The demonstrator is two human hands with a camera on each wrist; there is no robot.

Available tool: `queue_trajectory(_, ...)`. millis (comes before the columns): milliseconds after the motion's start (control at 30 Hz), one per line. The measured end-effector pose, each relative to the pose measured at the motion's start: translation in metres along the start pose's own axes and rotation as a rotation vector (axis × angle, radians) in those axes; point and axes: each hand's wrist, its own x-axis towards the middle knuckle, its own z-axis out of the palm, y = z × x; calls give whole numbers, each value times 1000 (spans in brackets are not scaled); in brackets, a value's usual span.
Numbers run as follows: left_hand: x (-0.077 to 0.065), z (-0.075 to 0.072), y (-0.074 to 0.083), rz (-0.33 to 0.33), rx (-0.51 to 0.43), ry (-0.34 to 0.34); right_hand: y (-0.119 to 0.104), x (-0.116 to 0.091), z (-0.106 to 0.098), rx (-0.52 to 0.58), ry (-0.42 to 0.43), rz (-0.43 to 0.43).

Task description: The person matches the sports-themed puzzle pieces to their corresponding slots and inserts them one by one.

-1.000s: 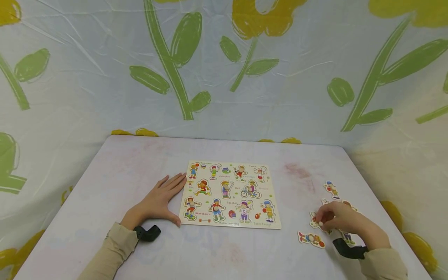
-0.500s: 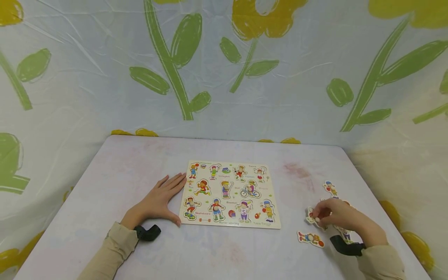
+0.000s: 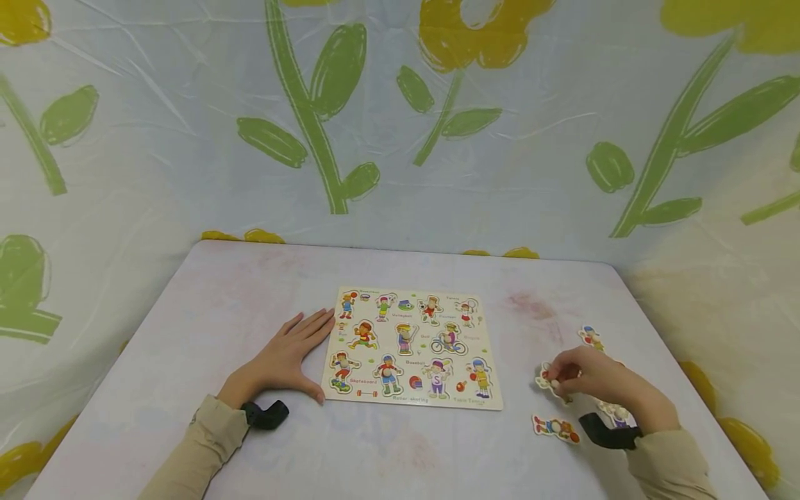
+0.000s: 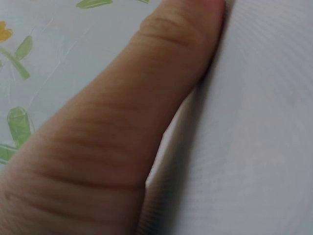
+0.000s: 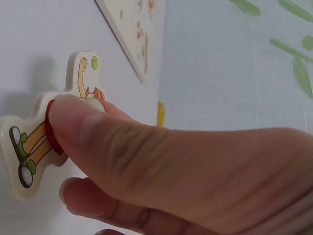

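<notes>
My left hand (image 3: 284, 357) lies spread on the table, fingertips and thumb at the left edge of the wooden puzzle board (image 3: 378, 382); its thumb fills much of the left wrist view. The board bears colourful sports figures and printed words. At the right of the table, my right hand (image 3: 594, 380) pinches a wooden puzzle piece (image 5: 36, 142) between thumb and fingers. That piece shows a figure in red with green shoes and a green ball by one raised arm. A shadow falls on the table beside it. The fingers hide part of the piece.
More loose puzzle pieces lie around the right hand: one with a blue cap (image 3: 590, 338) behind it, a purple-and-white one (image 3: 617, 414) partly under the wrist, and one with a red ball (image 3: 556, 428) in front. A flower-printed cloth (image 3: 531, 173) hangs behind the table.
My right hand has shifted left with the pinched piece, away from the other loose pieces. The left hand stays by the board.
</notes>
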Motion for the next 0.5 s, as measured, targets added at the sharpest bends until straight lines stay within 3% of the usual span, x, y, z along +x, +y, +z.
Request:
queue_trajectory(167,0,1,-1,6,5,7,-6,7,1,-8,7,-39)
queue_trajectory(500,0,1,0,17,0,18,-19,23,3,-22,20,32)
